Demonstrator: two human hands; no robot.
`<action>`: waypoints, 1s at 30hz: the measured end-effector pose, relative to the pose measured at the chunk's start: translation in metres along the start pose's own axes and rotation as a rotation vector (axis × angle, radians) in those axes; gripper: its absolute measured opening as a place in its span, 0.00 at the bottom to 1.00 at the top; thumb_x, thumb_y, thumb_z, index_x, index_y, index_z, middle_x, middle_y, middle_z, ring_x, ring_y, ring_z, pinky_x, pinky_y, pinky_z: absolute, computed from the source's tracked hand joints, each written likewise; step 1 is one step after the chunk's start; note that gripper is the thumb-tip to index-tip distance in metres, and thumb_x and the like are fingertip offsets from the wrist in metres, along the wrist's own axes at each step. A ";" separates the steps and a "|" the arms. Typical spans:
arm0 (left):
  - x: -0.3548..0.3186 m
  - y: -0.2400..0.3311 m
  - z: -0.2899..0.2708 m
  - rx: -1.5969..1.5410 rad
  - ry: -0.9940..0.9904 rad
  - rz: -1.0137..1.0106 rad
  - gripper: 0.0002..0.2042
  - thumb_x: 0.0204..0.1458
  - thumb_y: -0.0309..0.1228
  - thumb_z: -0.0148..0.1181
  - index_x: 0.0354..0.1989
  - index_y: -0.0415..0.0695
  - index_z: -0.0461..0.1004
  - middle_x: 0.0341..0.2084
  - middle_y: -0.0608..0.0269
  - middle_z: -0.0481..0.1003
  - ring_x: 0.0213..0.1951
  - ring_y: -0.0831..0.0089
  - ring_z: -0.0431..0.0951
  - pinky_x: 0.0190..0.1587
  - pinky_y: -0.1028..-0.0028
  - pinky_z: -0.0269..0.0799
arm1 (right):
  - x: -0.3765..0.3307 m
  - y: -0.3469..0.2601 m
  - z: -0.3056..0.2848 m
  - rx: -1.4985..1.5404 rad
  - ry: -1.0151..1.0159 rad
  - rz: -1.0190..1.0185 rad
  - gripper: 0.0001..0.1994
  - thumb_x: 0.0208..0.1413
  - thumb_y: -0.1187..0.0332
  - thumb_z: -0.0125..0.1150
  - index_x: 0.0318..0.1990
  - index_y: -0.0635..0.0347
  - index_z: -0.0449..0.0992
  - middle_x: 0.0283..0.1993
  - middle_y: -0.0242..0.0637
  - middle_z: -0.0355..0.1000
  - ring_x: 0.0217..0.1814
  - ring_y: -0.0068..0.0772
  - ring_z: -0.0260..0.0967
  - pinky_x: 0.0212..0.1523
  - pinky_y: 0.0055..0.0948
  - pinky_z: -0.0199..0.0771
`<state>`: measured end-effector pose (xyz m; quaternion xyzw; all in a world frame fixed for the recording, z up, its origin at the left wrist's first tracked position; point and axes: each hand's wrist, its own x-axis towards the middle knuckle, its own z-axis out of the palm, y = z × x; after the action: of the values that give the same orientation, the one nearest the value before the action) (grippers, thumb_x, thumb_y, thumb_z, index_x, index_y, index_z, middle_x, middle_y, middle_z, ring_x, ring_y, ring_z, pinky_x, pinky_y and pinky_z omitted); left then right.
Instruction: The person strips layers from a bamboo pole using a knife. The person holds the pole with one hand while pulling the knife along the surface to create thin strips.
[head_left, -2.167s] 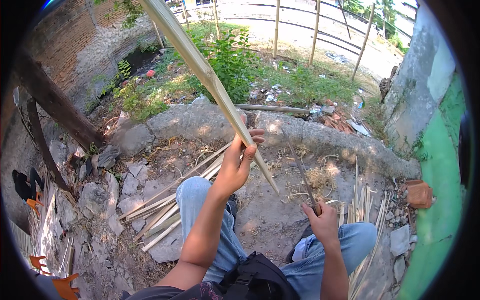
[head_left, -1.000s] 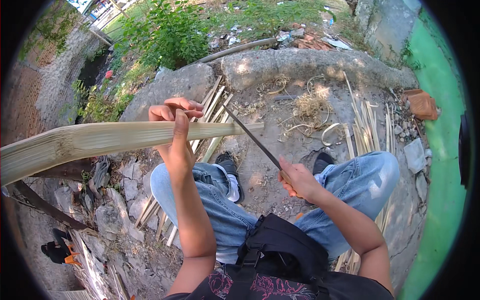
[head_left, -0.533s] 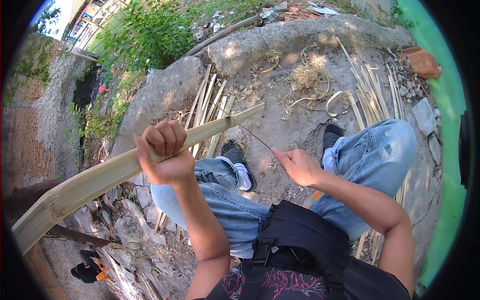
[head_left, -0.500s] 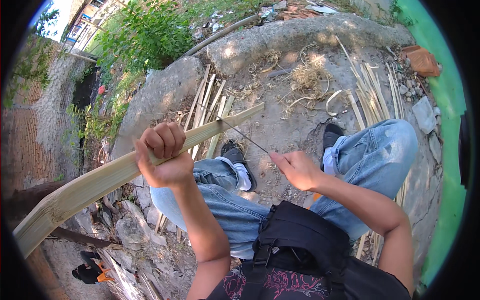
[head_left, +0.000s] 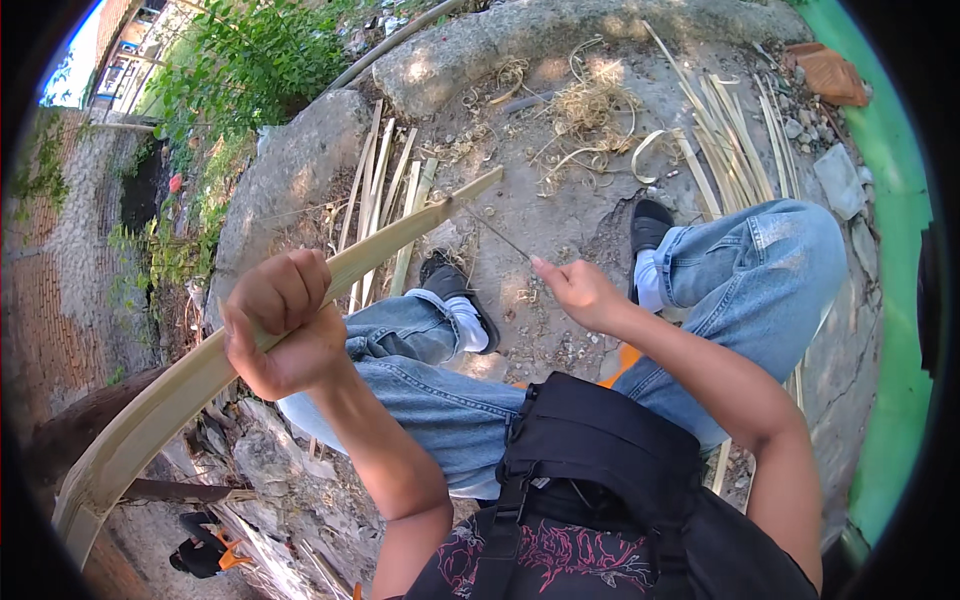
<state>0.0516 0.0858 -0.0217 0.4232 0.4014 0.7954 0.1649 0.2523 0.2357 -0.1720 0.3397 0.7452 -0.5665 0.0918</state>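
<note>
A long pale bamboo strip (head_left: pixel 400 236) slants across the left half, from the lower left up to its narrow tip near the middle. My left hand (head_left: pixel 285 325) is closed around it partway along. My right hand (head_left: pixel 585 292) grips the near end of a thin dark knife (head_left: pixel 500 233), seen almost edge-on; its handle is hidden in my fingers. The far part of the knife meets the strip a little short of the tip, and how much of the blade lies beyond the strip cannot be made out.
Split strips (head_left: pixel 735 150) lie on the ground at right, more strips (head_left: pixel 375 200) behind my left hand. Curly shavings (head_left: pixel 595 105) are heaped ahead. A stone kerb (head_left: pixel 480 45) borders the far side, a green wall (head_left: pixel 885 200) the right. Another person (head_left: pixel 200 550) shows at lower left.
My left hand and the strip have shifted left and lower in the picture, and the whole view has moved somewhat. The knife now crosses the strip closer to its tip.
</note>
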 end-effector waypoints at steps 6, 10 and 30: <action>0.005 0.003 0.006 0.016 0.046 -0.025 0.22 0.55 0.45 0.42 0.11 0.51 0.48 0.08 0.72 0.46 0.13 0.80 0.44 0.20 0.75 0.40 | -0.023 -0.035 0.024 0.144 -0.035 -0.205 0.34 0.60 0.44 0.38 0.17 0.69 0.70 0.12 0.50 0.61 0.16 0.44 0.63 0.25 0.39 0.63; 0.001 0.003 -0.009 -0.017 0.064 -0.005 0.22 0.55 0.45 0.42 0.12 0.52 0.47 0.09 0.72 0.46 0.13 0.80 0.44 0.20 0.75 0.40 | 0.011 0.022 0.041 0.229 0.060 -0.098 0.33 0.59 0.45 0.39 0.17 0.69 0.69 0.12 0.52 0.60 0.15 0.49 0.58 0.24 0.41 0.61; 0.000 0.001 0.001 -0.016 0.246 0.023 0.22 0.55 0.43 0.41 0.10 0.52 0.47 0.07 0.73 0.45 0.13 0.80 0.42 0.20 0.74 0.38 | 0.025 0.026 0.046 0.162 0.095 -0.073 0.30 0.59 0.47 0.44 0.18 0.69 0.67 0.12 0.44 0.58 0.16 0.30 0.52 0.22 0.35 0.58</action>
<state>0.0525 0.0852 -0.0208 0.3257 0.4072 0.8463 0.1088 0.2379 0.2069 -0.2207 0.3451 0.7121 -0.6113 0.0080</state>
